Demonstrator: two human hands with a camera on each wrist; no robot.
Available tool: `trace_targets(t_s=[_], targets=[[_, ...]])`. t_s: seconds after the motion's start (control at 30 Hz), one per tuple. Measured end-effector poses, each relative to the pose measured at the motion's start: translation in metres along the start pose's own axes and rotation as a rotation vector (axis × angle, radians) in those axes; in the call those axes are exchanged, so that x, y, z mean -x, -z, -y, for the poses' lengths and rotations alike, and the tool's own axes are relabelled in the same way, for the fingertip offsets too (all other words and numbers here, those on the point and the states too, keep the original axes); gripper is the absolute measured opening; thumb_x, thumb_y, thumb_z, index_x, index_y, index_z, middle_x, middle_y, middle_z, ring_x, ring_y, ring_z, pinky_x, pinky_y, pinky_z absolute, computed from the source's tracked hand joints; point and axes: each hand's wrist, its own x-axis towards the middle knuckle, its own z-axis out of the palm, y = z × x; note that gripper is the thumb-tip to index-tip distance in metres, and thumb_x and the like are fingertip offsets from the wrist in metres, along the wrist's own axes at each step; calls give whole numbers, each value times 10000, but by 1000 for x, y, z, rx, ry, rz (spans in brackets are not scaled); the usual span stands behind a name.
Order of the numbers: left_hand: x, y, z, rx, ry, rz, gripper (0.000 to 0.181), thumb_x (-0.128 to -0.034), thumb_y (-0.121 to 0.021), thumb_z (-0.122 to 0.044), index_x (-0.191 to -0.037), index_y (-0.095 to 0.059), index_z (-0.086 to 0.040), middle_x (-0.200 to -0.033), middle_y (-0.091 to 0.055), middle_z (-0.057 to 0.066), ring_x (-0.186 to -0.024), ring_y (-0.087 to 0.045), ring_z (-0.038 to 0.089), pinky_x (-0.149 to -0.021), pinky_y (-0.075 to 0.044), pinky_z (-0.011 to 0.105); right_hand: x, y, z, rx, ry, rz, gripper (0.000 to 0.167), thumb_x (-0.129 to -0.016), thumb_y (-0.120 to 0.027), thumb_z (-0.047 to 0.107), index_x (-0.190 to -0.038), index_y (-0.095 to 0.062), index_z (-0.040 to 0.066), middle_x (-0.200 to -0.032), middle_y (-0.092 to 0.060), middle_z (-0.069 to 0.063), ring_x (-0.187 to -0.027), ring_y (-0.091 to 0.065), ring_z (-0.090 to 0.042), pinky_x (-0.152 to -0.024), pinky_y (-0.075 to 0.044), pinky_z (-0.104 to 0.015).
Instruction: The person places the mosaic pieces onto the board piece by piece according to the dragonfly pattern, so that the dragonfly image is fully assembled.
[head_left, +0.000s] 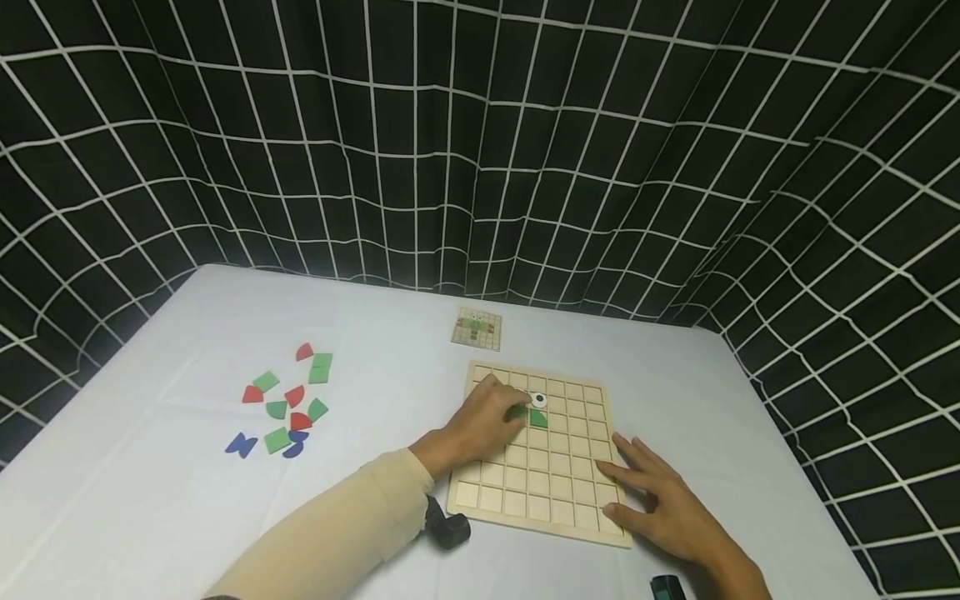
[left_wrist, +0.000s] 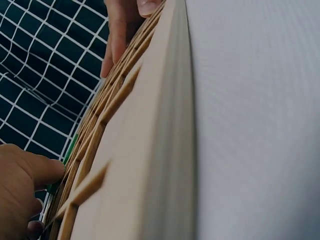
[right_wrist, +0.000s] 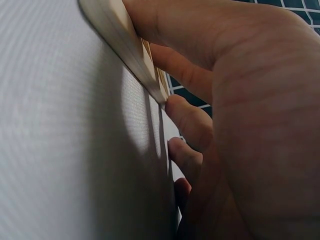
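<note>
A square wooden grid board lies on the table. Over its upper left part my left hand reaches with bent fingers, the fingertips at a green piece that they partly cover. Whether they pinch a piece cannot be made out. Right beside the fingertips, a round white eye piece with a black centre sits in one cell, above a green quarter-round piece. My right hand, fingers spread, rests on the board's right edge; the right wrist view shows the thumb on the rim.
Loose red pieces, green pieces and blue pieces are scattered on the white tablecloth at the left. Behind the board lies a small pattern card. A black curtain with white grid lines surrounds the table.
</note>
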Motion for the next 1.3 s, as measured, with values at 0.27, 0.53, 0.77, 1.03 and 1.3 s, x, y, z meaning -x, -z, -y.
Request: trace_targets(t_s=[0.27,0.53,0.77,1.03,1.3], targets=[[7,2,2,-87,-27,-40,288,-916,-688,-116,-1201,-712,-79,-1121,-710,10,-921,-510,132,-870,-428,320,0,0,-1,2,7,-6,512,-815,-819,364,-1278,-709,175,-1552,-411,-134,-1417,-259,-508,-995,-236,-773],[9,2,5,-51,-17,-73,240,-916,-687,-61,-1151,-730,-68,-1119,-729,15,-902,-521,120,-865,-431,324,0,-1,-1,-2,2,-4,514,-817,-817,373,-1277,-709,171,-1552,-408,-142,-1419,-253,-512,-995,-224,-780],[10,1,5,-26,-13,-80,233,-907,-692,-49,-1134,-739,-60,-1102,-734,19,-903,-518,112,-855,-431,316,0,-2,-1,5,10,-4,513,-822,-810,388,-1278,-709,176,-1550,-413,-140,-1413,-261,-517,-991,-228,-781],[15,20,-2,-15,-95,-153,230,-875,-697,-41,-1099,-743,-24,-1073,-737,54,-970,-558,184,-876,-439,376,0,-2,-4,-8,17,-9,509,-821,-817,366,-1280,-707,176,-1555,-405,-135,-1415,-252,-520,-994,-225,-779],[35,66,-8,-64,-211,-329,245,-829,-753,-37,-1072,-739,-16,-1018,-741,65,-959,-585,208,-872,-467,400,0,-2,-3,-6,4,-13,510,-810,-822,367,-1270,-714,176,-1550,-414,-134,-1414,-257,-518,-992,-222,-784]])
